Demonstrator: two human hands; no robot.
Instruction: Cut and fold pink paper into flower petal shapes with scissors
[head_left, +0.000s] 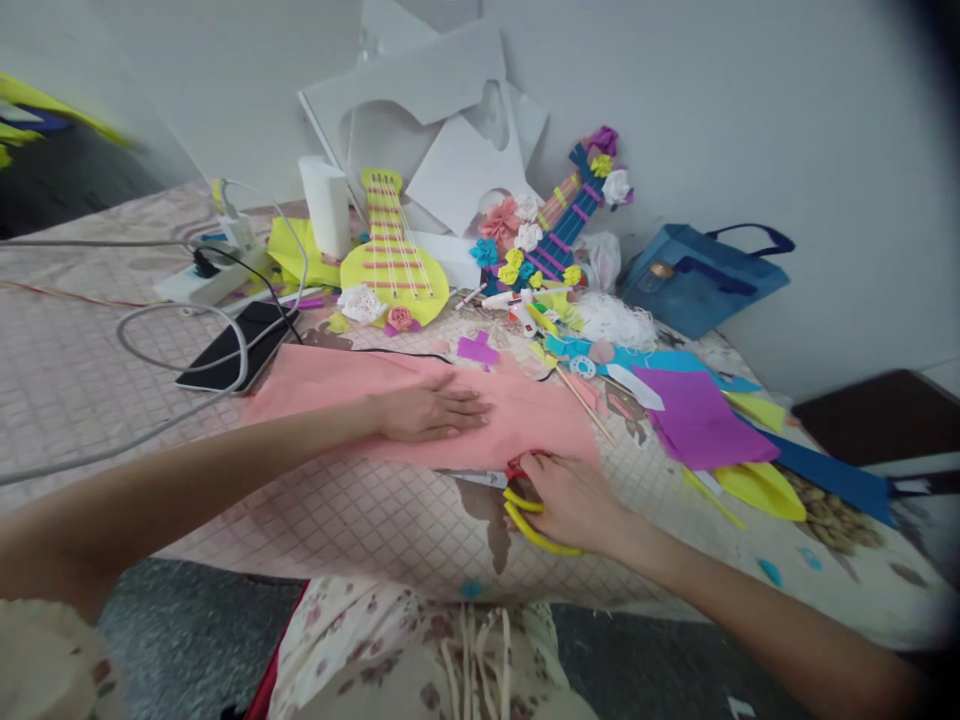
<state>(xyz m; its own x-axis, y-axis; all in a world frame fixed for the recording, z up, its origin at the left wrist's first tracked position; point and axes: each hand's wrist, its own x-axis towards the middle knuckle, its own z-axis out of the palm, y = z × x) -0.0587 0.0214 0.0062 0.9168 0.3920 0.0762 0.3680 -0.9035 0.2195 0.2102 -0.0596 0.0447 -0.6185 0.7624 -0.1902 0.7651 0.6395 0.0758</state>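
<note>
Flat, open left hand (431,411) could crease wide pink paper sheet (322,385) beneath if sliding; right hand (574,500) grips yellow-handled metal scissors (493,479).

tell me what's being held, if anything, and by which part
The right hand holds the scissors by their red and yellow handles; the left hand lies flat on the pink sheet, gripping nothing.

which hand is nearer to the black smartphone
Left. The left hand lies flat on the pink sheet, to the right of the smartphone; the right hand, holding scissors, is farther right.
</note>
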